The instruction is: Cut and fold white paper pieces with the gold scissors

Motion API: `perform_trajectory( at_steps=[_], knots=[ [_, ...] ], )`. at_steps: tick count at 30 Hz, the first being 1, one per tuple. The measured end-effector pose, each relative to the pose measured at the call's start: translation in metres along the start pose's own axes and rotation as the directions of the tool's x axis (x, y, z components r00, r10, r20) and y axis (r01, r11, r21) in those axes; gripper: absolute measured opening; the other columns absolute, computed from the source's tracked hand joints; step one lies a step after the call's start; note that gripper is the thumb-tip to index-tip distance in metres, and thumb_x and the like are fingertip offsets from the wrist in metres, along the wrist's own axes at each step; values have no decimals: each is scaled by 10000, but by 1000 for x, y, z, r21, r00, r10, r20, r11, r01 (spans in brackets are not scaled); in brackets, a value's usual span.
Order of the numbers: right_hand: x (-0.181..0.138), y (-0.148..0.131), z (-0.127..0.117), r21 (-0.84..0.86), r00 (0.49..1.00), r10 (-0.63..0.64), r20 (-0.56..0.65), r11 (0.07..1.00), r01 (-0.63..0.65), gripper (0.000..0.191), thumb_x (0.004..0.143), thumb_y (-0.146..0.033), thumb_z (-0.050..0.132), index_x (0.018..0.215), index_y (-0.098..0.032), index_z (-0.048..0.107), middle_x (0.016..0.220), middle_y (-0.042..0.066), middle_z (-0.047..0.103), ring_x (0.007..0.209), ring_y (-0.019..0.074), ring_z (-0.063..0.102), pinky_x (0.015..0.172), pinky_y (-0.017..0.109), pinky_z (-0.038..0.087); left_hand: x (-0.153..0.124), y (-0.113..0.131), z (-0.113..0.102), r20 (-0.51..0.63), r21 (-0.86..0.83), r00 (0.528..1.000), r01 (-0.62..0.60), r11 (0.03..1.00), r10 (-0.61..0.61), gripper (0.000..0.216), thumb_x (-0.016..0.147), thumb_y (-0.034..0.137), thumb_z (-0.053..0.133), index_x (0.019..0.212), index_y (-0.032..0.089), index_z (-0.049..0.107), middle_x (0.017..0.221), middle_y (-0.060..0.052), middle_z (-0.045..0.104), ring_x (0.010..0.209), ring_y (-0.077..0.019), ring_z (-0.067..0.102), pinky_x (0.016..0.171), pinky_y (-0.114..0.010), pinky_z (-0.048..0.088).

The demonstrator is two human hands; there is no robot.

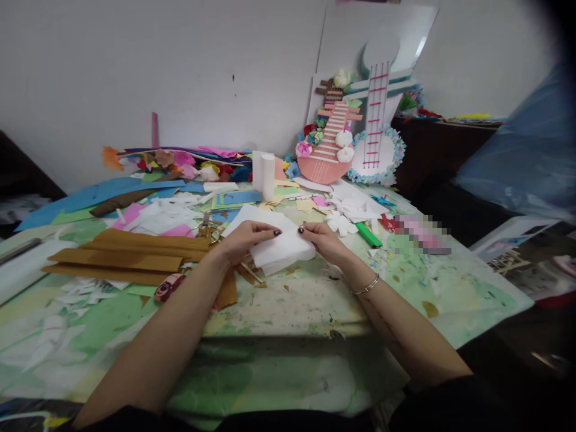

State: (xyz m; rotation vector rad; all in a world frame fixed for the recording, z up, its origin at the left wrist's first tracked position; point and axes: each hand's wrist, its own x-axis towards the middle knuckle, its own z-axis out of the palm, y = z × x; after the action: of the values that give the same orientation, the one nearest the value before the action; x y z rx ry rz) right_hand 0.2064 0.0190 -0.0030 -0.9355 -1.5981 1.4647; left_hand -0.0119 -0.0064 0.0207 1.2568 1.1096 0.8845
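Between my two hands, above the front middle of the table, is a sheet of thin white paper [283,253]. My left hand [245,239] pinches its left part with thumb on top. From the other side, my right hand [324,241] grips the paper's right edge the same way; the fingers beneath are partly hidden. Another white sheet [256,217] lies behind the held one. Close to my left hand are gold-handled scissors [209,229] and folded brown crepe paper [135,249]. A green marker-like object [369,235] lies to the right of my right hand.
White paper scraps [166,213] and blue sheets [103,195] cover the table's left side. A white roll [267,177] stands upright at the back. Decorated paper instruments [326,144] lean against the wall. A dark red oval item [169,287] lies near my left forearm.
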Motion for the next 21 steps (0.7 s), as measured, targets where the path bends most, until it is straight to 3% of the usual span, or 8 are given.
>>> perform_trajectory(
  at_steps=[6,11,17,21],
  knots=[
    [1,3,1,-71,999,-33,18,997,34,380,723,-533,611,779,-158,591,594,-35,516,480,80,403,432,186,277,2,-8,7,38,84,999,-33,996,30,270,567,329,775,748,137,714,710,-48,690,567,-112,549,483,-208,383],
    [-2,-1,2,14,996,-56,68,998,55,379,693,-469,681,892,-147,643,731,9,639,590,118,545,536,206,406,1,-7,14,-87,70,990,-103,992,109,331,540,383,786,694,120,658,580,-3,620,476,-80,471,440,-199,301],
    [-3,-4,2,56,999,-33,-40,998,35,382,661,-460,710,860,-135,677,707,21,665,563,127,557,498,207,398,3,-8,13,-89,136,985,-136,981,149,368,556,432,776,667,132,594,475,47,508,407,-48,356,422,-193,184],
    [-6,-8,3,110,998,6,-67,994,2,376,652,-461,721,845,-142,677,691,31,666,526,131,556,466,214,403,5,-10,11,-68,157,987,-131,979,143,386,601,485,734,627,141,561,454,54,468,392,-48,336,420,-195,175]
  ],
)
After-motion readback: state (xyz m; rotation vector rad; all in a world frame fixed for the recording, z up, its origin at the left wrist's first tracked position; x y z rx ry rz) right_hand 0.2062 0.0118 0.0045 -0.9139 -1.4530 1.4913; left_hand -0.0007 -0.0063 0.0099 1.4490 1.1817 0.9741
